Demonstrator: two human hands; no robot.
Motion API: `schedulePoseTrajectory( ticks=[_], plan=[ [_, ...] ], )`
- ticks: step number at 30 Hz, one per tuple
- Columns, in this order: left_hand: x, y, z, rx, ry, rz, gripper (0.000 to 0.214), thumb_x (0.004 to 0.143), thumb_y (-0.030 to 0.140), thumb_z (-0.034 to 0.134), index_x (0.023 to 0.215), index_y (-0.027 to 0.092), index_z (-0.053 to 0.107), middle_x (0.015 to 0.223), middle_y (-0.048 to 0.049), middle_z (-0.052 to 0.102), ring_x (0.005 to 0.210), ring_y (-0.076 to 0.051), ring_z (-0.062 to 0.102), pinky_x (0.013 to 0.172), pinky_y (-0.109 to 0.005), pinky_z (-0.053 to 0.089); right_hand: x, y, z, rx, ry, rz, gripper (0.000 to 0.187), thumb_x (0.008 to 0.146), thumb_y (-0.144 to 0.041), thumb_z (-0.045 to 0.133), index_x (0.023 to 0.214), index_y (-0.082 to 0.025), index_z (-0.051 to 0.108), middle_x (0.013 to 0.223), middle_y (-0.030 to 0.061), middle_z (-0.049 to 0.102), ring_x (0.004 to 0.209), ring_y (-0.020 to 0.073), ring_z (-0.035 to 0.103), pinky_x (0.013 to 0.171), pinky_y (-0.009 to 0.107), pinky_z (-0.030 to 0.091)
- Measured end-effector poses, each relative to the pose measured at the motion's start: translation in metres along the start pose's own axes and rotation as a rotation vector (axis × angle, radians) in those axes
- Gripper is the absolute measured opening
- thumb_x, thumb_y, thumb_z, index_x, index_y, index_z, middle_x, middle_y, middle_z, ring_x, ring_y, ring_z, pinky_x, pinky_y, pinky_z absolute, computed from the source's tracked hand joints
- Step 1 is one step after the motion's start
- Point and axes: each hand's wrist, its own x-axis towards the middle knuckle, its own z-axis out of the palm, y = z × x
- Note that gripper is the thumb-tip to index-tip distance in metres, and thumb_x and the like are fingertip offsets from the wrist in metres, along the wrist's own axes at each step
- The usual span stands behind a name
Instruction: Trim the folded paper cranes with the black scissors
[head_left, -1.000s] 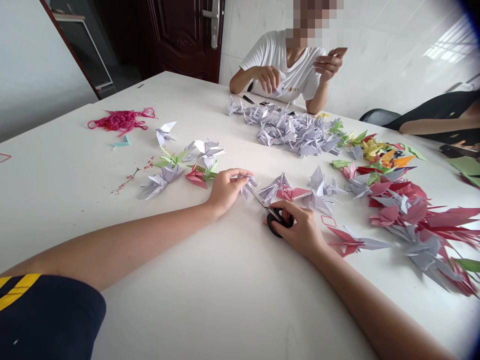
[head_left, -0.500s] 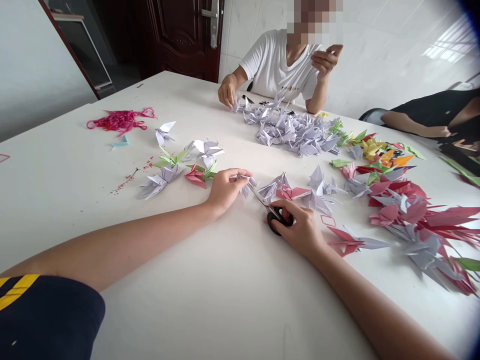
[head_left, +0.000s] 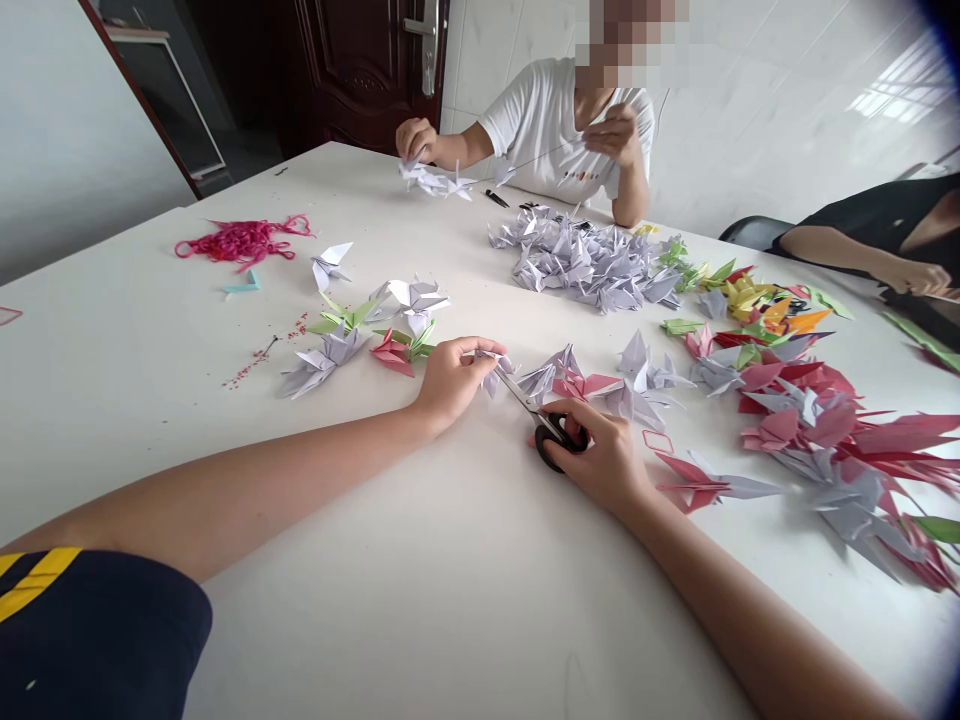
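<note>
A dark panelled wooden door [head_left: 360,75] with a metal lever handle [head_left: 428,28] adjoins a white tiled wall [head_left: 772,120] showing window glare [head_left: 896,85]; a pale plain wall [head_left: 67,130] stands left; a black chair back [head_left: 754,232] stands right.

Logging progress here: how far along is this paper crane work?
Done: folded lilac paper cranes heap on the white table. In hand: the left hand pinches a lilac crane; the right hand holds black-handled scissors against it. Remaining: red and lilac paper cranes lie spread at right.
</note>
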Motion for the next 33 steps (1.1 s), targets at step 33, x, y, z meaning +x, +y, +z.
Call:
schedulePoseTrajectory(
  ticks=[33],
  plan=[
    [-0.0050, 0.0018, -0.0005, 0.044, 0.081, 0.273, 0.019, 0.089, 0.032, 0.058, 0.091, 0.020, 0.073, 0.112, -0.0095, 0.071, 0.108, -0.022, 0.065, 0.087, -0.031, 0.052, -0.0009, -0.0049, -0.0022, 0.023, 0.065, -0.011, 0.019, 0.075, -0.028, 0.067, 0.093, -0.023, 0.070, 0.059, -0.0054, 0.048, 0.053, 0.0116, 0.045, 0.054, 0.024, 0.040]
  ],
)
